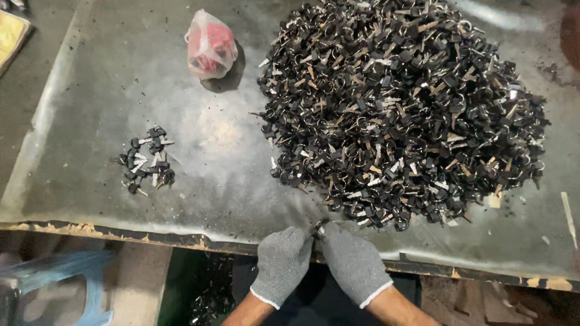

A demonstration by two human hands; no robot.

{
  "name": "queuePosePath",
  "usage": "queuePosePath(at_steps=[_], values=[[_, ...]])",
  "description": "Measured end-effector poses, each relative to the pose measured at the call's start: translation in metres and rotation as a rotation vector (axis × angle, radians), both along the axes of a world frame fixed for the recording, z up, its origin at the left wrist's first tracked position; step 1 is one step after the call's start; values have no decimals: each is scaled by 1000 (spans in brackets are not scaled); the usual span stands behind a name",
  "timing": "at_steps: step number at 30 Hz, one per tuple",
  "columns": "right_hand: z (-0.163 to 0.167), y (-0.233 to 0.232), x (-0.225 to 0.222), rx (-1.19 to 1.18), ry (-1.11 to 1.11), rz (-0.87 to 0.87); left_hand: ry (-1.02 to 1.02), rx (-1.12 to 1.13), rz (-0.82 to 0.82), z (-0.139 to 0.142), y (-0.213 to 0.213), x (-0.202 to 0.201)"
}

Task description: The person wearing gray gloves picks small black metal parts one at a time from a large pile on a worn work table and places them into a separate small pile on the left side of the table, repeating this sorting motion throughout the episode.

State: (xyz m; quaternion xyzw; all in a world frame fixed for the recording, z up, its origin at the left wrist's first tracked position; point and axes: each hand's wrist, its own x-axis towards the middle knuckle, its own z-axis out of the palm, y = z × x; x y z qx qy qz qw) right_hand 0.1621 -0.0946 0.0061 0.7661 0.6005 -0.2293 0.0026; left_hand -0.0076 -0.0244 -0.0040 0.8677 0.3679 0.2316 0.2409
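Grey gloves cover both hands: the left hand (281, 262) and right hand (353, 262) pinch one small black key (318, 227) together, just beside a big key pile (405, 108).

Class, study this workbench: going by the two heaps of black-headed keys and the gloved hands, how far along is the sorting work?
Done: only a small cluster of keys lies set apart at the left. In hand: the left hand and right hand, both in grey gloves, meet on one small dark piece at the table edge. Left: the large heap of keys looks barely reduced, so most seems to remain. The pink bag sits untouched.
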Motion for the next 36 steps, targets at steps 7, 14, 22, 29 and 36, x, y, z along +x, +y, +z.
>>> queuePosePath(at_steps=[7,14,22,29,36], values=[[6,-4,-3,94,108,-52,25,43,-10,-6,1,2],[1,5,11,-88,165,-7,-85,87,289,8,17,-12],[-2,3,-7,283,56,100,102,-49,315,27,64,40],[19,-3,-4,-24,277,-141,20,-61,102,16,20,18],[12,-1,-2,-89,303,-139,-29,-167,118,6,13,8]])
